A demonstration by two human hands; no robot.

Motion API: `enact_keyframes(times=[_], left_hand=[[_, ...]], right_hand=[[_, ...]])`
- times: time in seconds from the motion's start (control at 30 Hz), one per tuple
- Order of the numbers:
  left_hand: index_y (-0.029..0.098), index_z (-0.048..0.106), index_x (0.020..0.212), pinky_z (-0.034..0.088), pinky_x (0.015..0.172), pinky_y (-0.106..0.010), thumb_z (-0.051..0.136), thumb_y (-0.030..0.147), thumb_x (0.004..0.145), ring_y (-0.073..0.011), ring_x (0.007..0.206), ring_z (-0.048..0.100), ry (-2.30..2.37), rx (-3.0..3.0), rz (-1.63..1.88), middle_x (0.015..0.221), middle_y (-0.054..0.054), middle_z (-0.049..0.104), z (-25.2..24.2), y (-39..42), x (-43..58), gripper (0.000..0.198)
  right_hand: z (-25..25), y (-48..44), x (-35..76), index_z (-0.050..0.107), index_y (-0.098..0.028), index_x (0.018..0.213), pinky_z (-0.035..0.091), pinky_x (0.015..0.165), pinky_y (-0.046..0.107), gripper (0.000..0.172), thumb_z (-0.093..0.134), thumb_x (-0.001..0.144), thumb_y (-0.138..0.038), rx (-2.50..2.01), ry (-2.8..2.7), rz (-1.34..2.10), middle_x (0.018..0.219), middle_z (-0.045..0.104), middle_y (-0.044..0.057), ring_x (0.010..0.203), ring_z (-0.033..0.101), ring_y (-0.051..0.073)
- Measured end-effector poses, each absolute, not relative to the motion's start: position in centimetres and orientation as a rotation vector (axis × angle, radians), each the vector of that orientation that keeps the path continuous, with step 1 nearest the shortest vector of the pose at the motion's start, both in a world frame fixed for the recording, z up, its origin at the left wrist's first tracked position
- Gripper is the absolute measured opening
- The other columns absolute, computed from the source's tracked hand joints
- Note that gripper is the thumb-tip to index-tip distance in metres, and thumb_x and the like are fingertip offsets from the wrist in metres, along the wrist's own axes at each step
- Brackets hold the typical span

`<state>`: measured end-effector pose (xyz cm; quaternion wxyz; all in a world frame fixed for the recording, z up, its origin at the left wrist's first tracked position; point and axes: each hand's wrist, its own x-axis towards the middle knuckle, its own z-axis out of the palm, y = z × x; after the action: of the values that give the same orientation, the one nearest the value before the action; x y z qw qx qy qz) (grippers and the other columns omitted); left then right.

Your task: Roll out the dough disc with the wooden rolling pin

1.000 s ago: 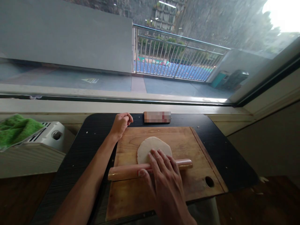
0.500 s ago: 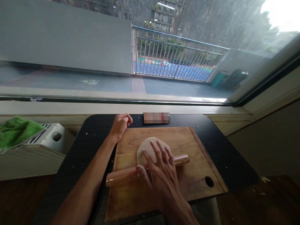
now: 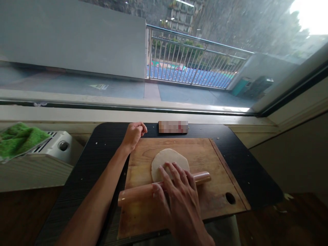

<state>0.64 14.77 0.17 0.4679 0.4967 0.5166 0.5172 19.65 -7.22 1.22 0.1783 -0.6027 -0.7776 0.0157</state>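
Note:
A flat round of pale dough [image 3: 169, 159] lies on a wooden cutting board [image 3: 205, 153]. A wooden rolling pin [image 3: 135, 193] rests across the near edge of the dough, tilted slightly up to the right. My right hand [image 3: 176, 194] lies flat on the middle of the pin, fingers stretched out over it and onto the dough. My left hand [image 3: 133, 134] is curled into a fist at the board's far left corner, resting on the black table [image 3: 246, 171]; nothing shows in it.
A small blurred box [image 3: 173, 126] sits at the table's far edge under the window sill. A white appliance [image 3: 38, 160] with a green cloth [image 3: 17, 139] on it stands to the left. The board has a round hole [image 3: 230, 197] near its right corner.
My right hand rolled the pin forward over the dough, then drew it back toward me. The left fist stayed in place.

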Motion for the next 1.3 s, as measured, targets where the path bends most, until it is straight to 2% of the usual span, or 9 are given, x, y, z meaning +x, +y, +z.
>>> enact_keyframes(times=[0.17,0.47,0.63,0.83,1.07,1.3], left_hand=[[0.021,0.063,0.055,0.025,0.051,-0.026,0.051,0.029,0.055,-0.0126,0.053,0.039,1.273,1.220,1.266,0.051,-0.001,0.048,0.2,14.8,0.6,0.015],[0.021,0.062,0.056,0.026,0.052,-0.026,0.051,0.029,0.056,-0.0129,0.054,0.039,1.268,1.218,1.271,0.051,-0.001,0.047,0.1,14.8,0.6,0.014],[0.020,0.062,0.056,0.026,0.052,-0.025,0.051,0.028,0.056,-0.0123,0.053,0.039,1.260,1.204,1.276,0.051,-0.001,0.048,0.1,14.9,0.5,0.014],[0.020,0.062,0.055,0.026,0.052,-0.026,0.051,0.028,0.055,-0.0124,0.053,0.039,1.266,1.215,1.269,0.051,-0.001,0.047,0.3,14.7,0.6,0.014],[0.020,0.062,0.055,0.026,0.052,-0.026,0.051,0.029,0.054,-0.0130,0.055,0.040,1.283,1.221,1.256,0.051,-0.001,0.048,0.5,14.7,0.6,0.014],[0.020,0.062,0.055,0.023,0.050,-0.024,0.050,0.030,0.053,-0.0118,0.052,0.037,1.288,1.220,1.260,0.049,-0.001,0.048,0.4,14.8,0.6,0.016]], right_hand=[[1.0,-9.1,20.3,0.067,-0.036,0.156,0.044,0.128,0.059,0.046,0.061,0.112,-0.044,-1.678,-2.218,0.039,0.165,0.065,0.003,0.152,0.060,0.034],[2.0,-3.3,19.0,0.073,-0.030,0.149,0.045,0.126,0.059,0.041,0.057,0.115,-0.046,-1.699,-2.217,0.020,0.162,0.067,0.010,0.152,0.057,0.034],[2.2,-1.8,18.5,0.071,-0.026,0.152,0.046,0.125,0.058,0.044,0.054,0.116,-0.045,-1.738,-2.210,0.045,0.165,0.064,0.012,0.154,0.056,0.035],[1.8,-6.5,19.4,0.070,-0.031,0.153,0.044,0.126,0.057,0.043,0.053,0.116,-0.044,-1.711,-2.233,0.062,0.168,0.062,0.007,0.156,0.056,0.033],[0.6,-10.4,20.7,0.066,-0.034,0.155,0.043,0.126,0.056,0.046,0.060,0.112,-0.052,-1.592,-2.224,-0.004,0.163,0.067,0.004,0.147,0.063,0.033],[1.3,-7.4,19.9,0.066,-0.025,0.156,0.041,0.131,0.058,0.050,0.059,0.114,-0.050,-1.648,-2.237,0.052,0.163,0.066,0.011,0.150,0.060,0.033]])
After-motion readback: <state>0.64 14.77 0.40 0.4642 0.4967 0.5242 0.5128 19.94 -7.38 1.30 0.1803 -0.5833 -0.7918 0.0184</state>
